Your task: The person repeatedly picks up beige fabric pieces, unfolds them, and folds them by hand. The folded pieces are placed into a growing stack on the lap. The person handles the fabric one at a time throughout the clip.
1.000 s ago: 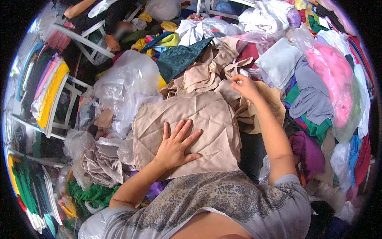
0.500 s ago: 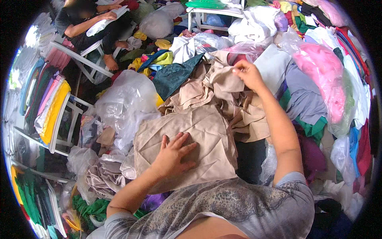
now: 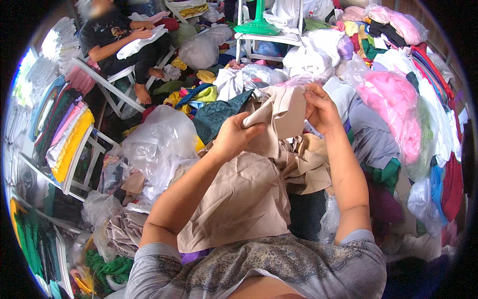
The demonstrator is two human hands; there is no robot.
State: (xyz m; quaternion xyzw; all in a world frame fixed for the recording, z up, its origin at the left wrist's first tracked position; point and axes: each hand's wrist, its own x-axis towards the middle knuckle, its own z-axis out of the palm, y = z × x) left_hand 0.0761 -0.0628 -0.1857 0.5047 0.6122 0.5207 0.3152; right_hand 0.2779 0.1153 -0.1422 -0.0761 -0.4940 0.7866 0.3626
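Both my hands hold up a piece of beige cloth (image 3: 285,115) in front of me. My left hand (image 3: 233,137) pinches its left edge between thumb and fingers. At the upper right corner, my right hand (image 3: 321,108) grips it with bent fingers. Below, a stack of flat beige cloth pieces (image 3: 239,202) lies across my lap, creased on top. More crumpled beige cloth (image 3: 311,167) is heaped just beyond the stack, under the raised piece. A dark green cloth (image 3: 219,117) lies past my left hand.
Clear plastic bags (image 3: 162,137) sit to the left, near white stools bearing folded coloured cloths (image 3: 74,144). A bagged pink bundle (image 3: 391,109) and grey cloth (image 3: 371,127) lie at right. A seated person (image 3: 124,42) handles white cloth at far left. A green stand base (image 3: 257,27) rests on a white stool.
My left hand has left the stack and risen to grasp the beige piece. My right hand has lifted that piece off the heap, and it now hangs between both hands.
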